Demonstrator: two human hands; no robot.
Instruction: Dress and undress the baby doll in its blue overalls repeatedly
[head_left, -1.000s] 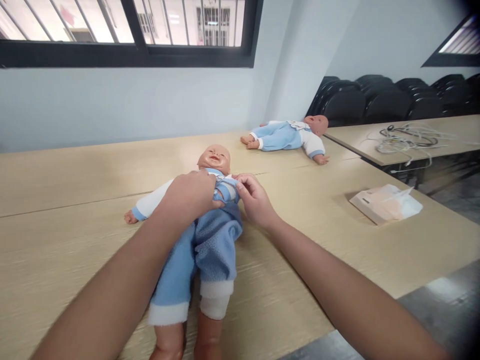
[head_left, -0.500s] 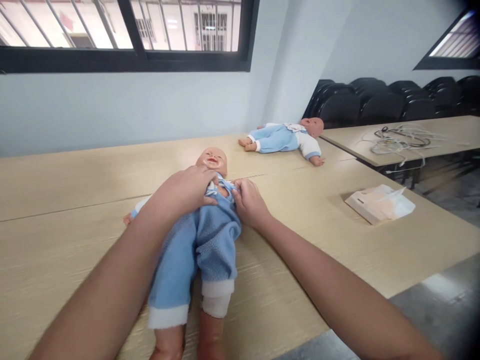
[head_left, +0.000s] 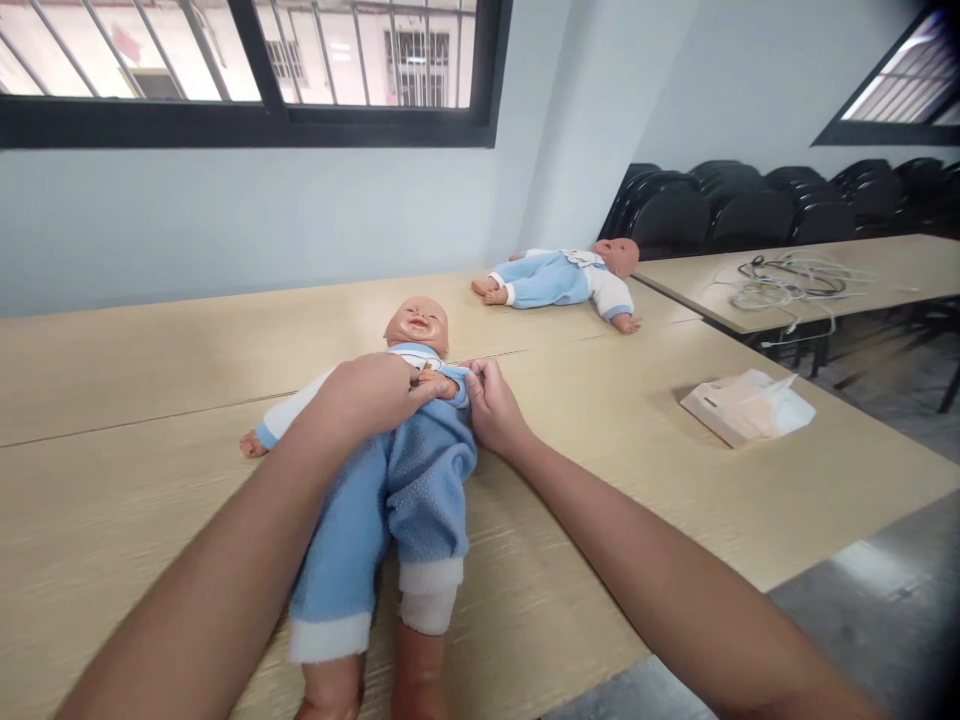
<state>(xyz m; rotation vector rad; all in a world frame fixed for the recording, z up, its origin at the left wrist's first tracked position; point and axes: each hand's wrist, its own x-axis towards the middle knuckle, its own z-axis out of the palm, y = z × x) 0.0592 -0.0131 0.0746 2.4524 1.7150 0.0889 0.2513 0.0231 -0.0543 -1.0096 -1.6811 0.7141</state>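
A baby doll [head_left: 418, 325] in blue trousers [head_left: 341, 530] and a white top with blue trim lies face up on the table, its feet towards me. My left hand [head_left: 373, 395] rests across its chest, thumb and fingers closed on the doll's small hand [head_left: 441, 382]. That small hand pokes out of a blue sleeve cuff [head_left: 459, 378]. On the other side, my right hand [head_left: 496, 408] pinches the cuff's edge between thumb and fingers. The doll's other arm [head_left: 289, 412] is stretched out sideways in its sleeve. Part of the top is hidden under my left hand.
A second doll [head_left: 551, 277] in similar clothes lies near the wall. To the right sits an open tissue packet [head_left: 750, 405]. Tangled cables [head_left: 795, 280] lie on another table [head_left: 892, 255], with stacked black chairs [head_left: 675, 215] behind. A window [head_left: 375, 125] is above.
The doll's small hand has come into view at the cuff, and my left hand has closed on it. My left hand has shifted lower, uncovering the doll's collar. The right hand keeps its pinch.
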